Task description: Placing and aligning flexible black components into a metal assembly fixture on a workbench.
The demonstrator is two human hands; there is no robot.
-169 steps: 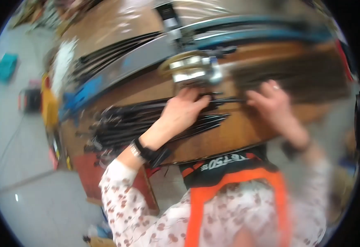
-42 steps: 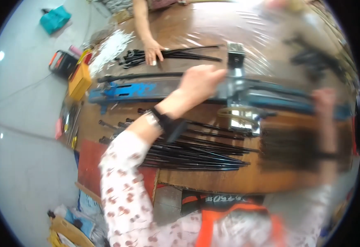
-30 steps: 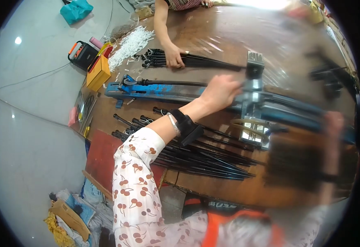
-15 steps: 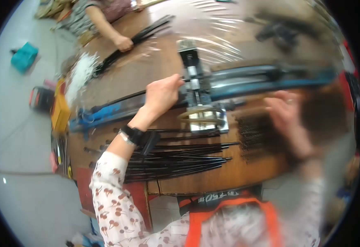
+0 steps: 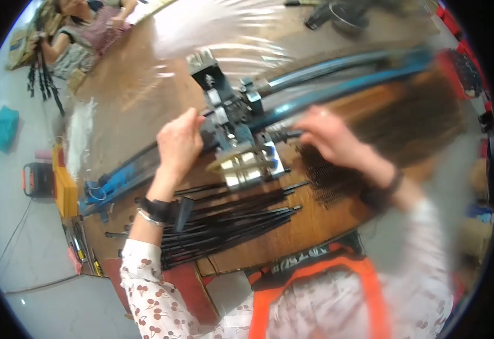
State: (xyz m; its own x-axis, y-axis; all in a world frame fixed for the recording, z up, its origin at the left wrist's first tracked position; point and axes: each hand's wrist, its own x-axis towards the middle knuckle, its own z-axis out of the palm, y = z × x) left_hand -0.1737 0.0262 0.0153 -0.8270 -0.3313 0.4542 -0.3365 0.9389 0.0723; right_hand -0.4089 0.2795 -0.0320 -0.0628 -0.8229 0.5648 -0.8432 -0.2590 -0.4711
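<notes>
My left hand (image 5: 180, 141) is closed in a fist beside the left side of a metal clamping fixture (image 5: 224, 110). A thin black rod (image 5: 204, 117) shows at its fingers, and most of the rod is hidden by the hand. Blurred by motion, my right hand (image 5: 329, 135) is at the fixture's right, its curled fingers close to a dark handle (image 5: 283, 136). Whether they touch the handle cannot be made out. A tan ring-shaped part (image 5: 238, 161) sits at the fixture's near end. Several black rods (image 5: 241, 229) lie in a bundle on the wooden table in front.
Long blue rails (image 5: 343, 90) run out from both sides of the fixture. Many small dark springs or pins (image 5: 329, 181) lie at the right. White strips (image 5: 83, 141) and a yellow box (image 5: 65, 192) are at the left edge. Another person (image 5: 97, 37) holds black strands at the far left.
My right hand has moved left toward the fixture's handle. My left hand stays closed beside the fixture. The view has shifted, and the other person has lifted the black strands off the table.
</notes>
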